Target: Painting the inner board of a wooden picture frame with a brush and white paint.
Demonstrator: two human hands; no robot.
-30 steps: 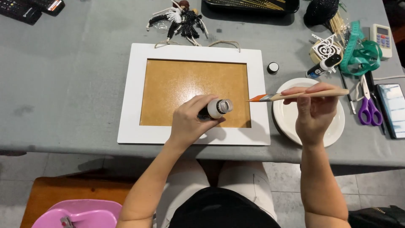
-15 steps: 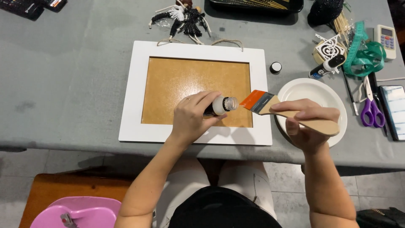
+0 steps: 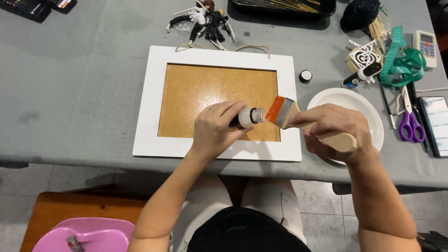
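- The right hand [image 3: 332, 127], clamped on the wooden flat brush [image 3: 298, 122], has swung its orange bristles to the bottle's mouth.
- The left hand [image 3: 215, 130] grips the small open-necked bottle [image 3: 247, 116], tilted above the white-framed brown board [image 3: 219, 100]; loading the brush looks imminent.

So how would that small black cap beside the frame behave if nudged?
The small black cap looks round and low, so it would probably slide, or roll if tipped on edge. It seems light for its size. It sits loose on the grey table, apart from the white frame.
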